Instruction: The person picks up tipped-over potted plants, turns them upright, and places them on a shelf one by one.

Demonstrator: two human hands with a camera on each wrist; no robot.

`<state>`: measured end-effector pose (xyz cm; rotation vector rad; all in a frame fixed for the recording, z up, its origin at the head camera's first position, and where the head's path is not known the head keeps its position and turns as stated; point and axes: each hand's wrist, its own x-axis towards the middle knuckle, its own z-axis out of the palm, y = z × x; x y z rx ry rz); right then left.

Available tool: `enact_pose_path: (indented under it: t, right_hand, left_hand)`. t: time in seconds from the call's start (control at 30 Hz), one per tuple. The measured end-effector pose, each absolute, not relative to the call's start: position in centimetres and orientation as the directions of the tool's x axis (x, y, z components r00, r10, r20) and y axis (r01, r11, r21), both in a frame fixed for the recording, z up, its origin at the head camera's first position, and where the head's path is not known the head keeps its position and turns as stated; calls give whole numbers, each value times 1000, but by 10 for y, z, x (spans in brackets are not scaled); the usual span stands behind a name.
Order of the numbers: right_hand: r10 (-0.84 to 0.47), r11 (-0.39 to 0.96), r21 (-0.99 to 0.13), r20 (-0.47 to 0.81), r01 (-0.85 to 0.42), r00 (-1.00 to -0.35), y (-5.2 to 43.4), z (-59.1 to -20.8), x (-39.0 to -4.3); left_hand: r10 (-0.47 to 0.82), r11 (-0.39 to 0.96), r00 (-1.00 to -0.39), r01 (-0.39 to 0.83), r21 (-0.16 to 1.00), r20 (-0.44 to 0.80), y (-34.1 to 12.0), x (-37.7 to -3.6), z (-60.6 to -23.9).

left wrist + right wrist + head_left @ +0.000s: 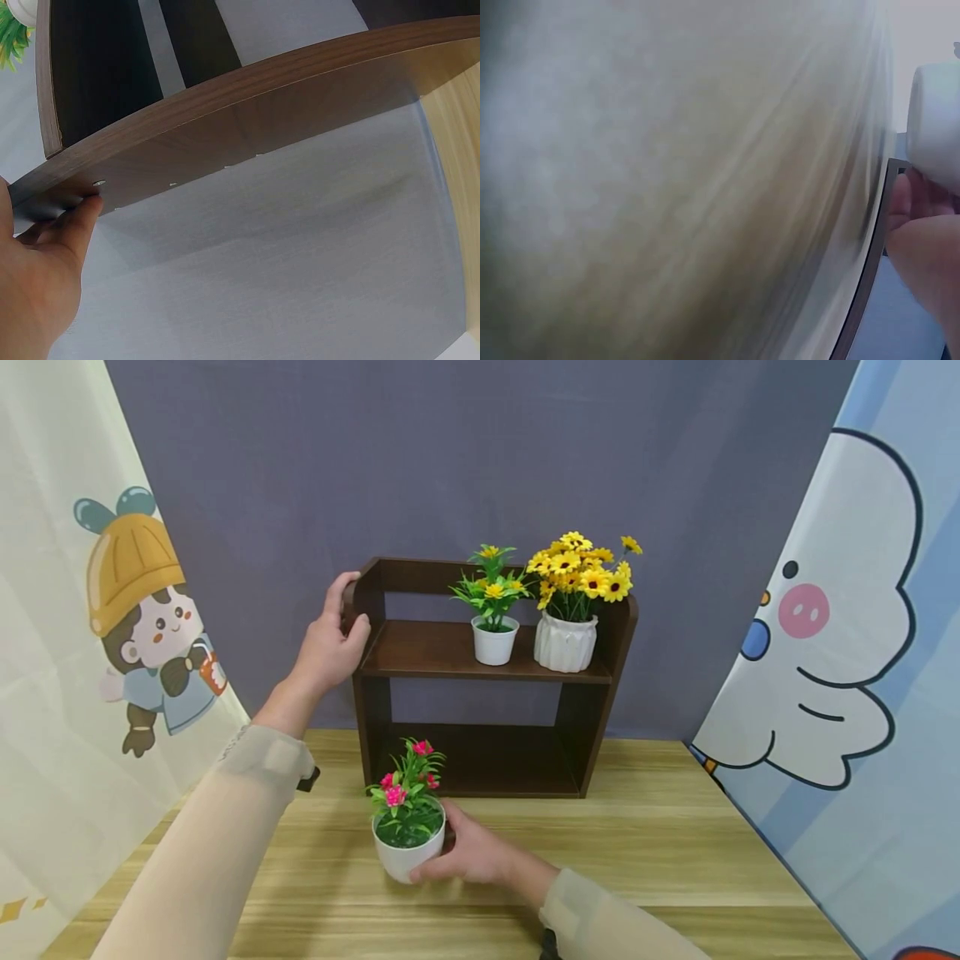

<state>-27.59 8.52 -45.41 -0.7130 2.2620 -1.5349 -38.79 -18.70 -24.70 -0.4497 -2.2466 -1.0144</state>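
A small white pot with pink flowers (407, 827) stands on the wooden table (660, 860) in front of a dark brown shelf unit (450, 652). My right hand (465, 853) grips this pot from its right side; the pot (934, 124) and my fingers (922, 225) show at the right edge of the right wrist view. My left hand (333, 639) grips the shelf unit's upper left side panel (225, 142), thumb (75, 225) against the wood. On the upper shelf stand a small white pot of yellow flowers (493, 610) and a ribbed white vase of yellow daisies (573, 602).
A grey backdrop (480, 452) hangs behind the shelf unit. Cartoon-print curtains close in on the left (97, 610) and right (847, 635). The shelf unit's lower compartment (480, 752) holds nothing.
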Motion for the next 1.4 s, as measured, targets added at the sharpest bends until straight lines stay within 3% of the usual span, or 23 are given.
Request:
enact_pose_path:
  t: [0.5,1.4]
  right_hand:
    - [-494,201,-956,88,-213,-865,90,-442,-275]
    - [-363,220,-915,244,-337,-899,81,-390,-282]
  left_hand:
    - [45,647,-744,530,548,667,-186,-388,-247]
    - [50,647,-743,532,545,667,-187,-385,-246]
